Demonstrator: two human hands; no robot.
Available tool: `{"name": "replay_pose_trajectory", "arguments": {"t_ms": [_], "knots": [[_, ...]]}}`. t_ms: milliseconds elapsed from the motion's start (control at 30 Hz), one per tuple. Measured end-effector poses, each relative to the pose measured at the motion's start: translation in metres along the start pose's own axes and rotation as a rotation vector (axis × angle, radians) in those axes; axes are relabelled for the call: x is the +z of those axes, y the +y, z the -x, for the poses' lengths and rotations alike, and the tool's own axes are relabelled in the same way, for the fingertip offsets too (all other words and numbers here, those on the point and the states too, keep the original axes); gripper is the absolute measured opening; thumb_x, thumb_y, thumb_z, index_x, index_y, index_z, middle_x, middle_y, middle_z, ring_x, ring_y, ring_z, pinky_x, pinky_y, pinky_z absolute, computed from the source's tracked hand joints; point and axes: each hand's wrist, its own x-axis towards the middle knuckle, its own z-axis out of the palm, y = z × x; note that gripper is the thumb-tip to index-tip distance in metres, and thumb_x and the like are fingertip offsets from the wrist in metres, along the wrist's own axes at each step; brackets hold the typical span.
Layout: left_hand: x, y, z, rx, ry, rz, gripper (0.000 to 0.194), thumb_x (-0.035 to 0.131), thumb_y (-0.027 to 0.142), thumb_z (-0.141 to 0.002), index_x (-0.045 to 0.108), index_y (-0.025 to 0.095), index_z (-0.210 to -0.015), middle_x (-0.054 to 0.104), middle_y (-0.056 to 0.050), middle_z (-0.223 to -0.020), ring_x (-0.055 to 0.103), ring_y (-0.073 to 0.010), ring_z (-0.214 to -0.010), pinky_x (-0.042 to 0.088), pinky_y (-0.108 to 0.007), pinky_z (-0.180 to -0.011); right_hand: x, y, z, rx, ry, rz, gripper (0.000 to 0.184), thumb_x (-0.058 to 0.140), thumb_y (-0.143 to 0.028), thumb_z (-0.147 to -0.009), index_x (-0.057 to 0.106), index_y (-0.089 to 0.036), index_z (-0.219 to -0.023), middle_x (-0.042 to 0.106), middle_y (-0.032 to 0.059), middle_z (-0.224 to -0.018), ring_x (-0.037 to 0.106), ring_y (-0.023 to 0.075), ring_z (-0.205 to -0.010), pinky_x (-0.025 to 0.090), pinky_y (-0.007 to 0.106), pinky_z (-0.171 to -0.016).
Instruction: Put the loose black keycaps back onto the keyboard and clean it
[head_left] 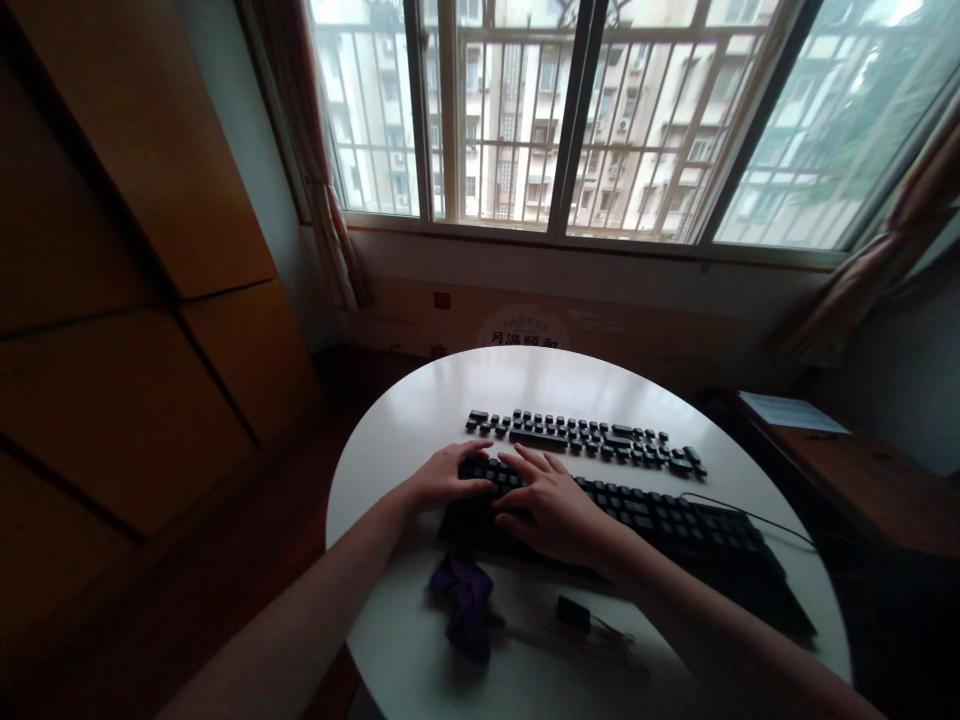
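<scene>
A black keyboard [656, 515] lies at a slant on the round white table, its cable running off to the right. My left hand [444, 475] is at the keyboard's left end, thumb and fingers apart, fingertips at the upper-left keys. Beside it, my right hand [553, 500] rests over the left part of the keyboard with its fingers spread. Neither hand visibly holds anything. Loose black keycaps [619, 440] stand in rows behind the keyboard. Nearer to me lie a crumpled purple cloth [469, 605] and a small dark block [573, 613] with thin wire-like prongs.
The white table [405, 430] has a curved edge close to my left forearm. Beyond it is a low box or panel with printed characters [523, 340] under the window. A wooden cabinet [127, 400] stands left; a wooden desk [892, 480] with a paper sheet [795, 411] is right.
</scene>
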Motion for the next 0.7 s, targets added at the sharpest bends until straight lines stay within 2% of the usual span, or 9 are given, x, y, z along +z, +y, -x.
{"name": "replay_pose_trajectory", "arguments": {"t_ms": [67, 167, 233, 333, 433, 533, 700], "knots": [[-0.004, 0.005, -0.007, -0.041, -0.062, -0.027, 0.079, 0.076, 0.051, -0.071, 0.054, 0.018, -0.139, 0.066, -0.012, -0.123, 0.061, -0.0315, -0.114, 0.045, -0.042, -0.102, 0.002, 0.009, 0.002, -0.038, 0.111, -0.008, 0.018, 0.065, -0.031, -0.089, 0.077, -0.033, -0.103, 0.046, 0.0022, -0.15, 0.034, 0.0343, -0.143, 0.03, 0.061, -0.112], [-0.009, 0.014, -0.015, -0.068, -0.166, -0.064, 0.074, 0.075, 0.054, -0.072, 0.059, 0.017, -0.134, 0.067, -0.012, -0.122, 0.062, -0.0311, -0.111, 0.047, -0.041, -0.099, 0.003, 0.028, 0.005, -0.016, 0.339, -0.037, 0.019, 0.062, -0.023, -0.089, 0.076, -0.028, -0.101, 0.061, 0.0048, -0.134, 0.048, 0.0284, -0.133, 0.04, 0.052, -0.109], [-0.008, 0.018, -0.017, -0.064, -0.168, -0.119, 0.069, 0.072, 0.056, -0.074, 0.062, 0.018, -0.13, 0.066, -0.012, -0.123, 0.062, -0.0311, -0.11, 0.046, -0.041, -0.098, 0.002, 0.039, 0.005, 0.005, 0.459, -0.06, 0.019, 0.059, -0.02, -0.09, 0.075, -0.025, -0.099, 0.067, 0.0057, -0.122, 0.055, 0.0251, -0.125, 0.045, 0.047, -0.106], [-0.005, 0.019, -0.015, -0.035, -0.101, -0.196, 0.067, 0.071, 0.058, -0.076, 0.061, 0.023, -0.132, 0.067, -0.01, -0.121, 0.061, -0.031, -0.109, 0.045, -0.043, -0.099, -0.003, 0.049, 0.004, 0.026, 0.541, -0.072, 0.019, 0.058, -0.019, -0.091, 0.075, -0.024, -0.097, 0.071, 0.0052, -0.11, 0.06, 0.0225, -0.116, 0.048, 0.042, -0.102], [-0.003, 0.014, -0.012, 0.021, -0.076, -0.239, 0.068, 0.073, 0.057, -0.074, 0.06, 0.025, -0.133, 0.067, -0.009, -0.12, 0.059, -0.0314, -0.112, 0.042, -0.045, -0.102, -0.011, 0.055, -0.004, 0.048, 0.548, -0.076, 0.018, 0.058, -0.02, -0.091, 0.075, -0.023, -0.095, 0.073, 0.0045, -0.103, 0.064, 0.0203, -0.106, 0.049, 0.038, -0.097], [-0.003, 0.011, -0.01, 0.051, -0.084, -0.257, 0.068, 0.076, 0.056, -0.073, 0.06, 0.026, -0.132, 0.064, -0.009, -0.125, 0.055, -0.0323, -0.117, 0.039, -0.047, -0.104, -0.023, 0.066, -0.023, 0.159, 0.506, -0.111, 0.018, 0.06, -0.021, -0.088, 0.076, -0.023, -0.096, 0.074, 0.0031, -0.099, 0.067, 0.0188, -0.097, 0.05, 0.034, -0.093], [-0.004, 0.014, -0.009, 0.063, -0.115, -0.266, 0.07, 0.08, 0.054, -0.07, 0.06, 0.029, -0.132, 0.058, -0.009, -0.134, 0.049, -0.0335, -0.125, 0.034, -0.048, -0.109, -0.036, 0.1, -0.075, 0.427, 0.231, -0.129, 0.024, 0.062, -0.022, -0.086, 0.076, -0.024, -0.105, 0.074, 0.0008, -0.106, 0.069, 0.016, -0.097, 0.05, 0.026, -0.092]]}}
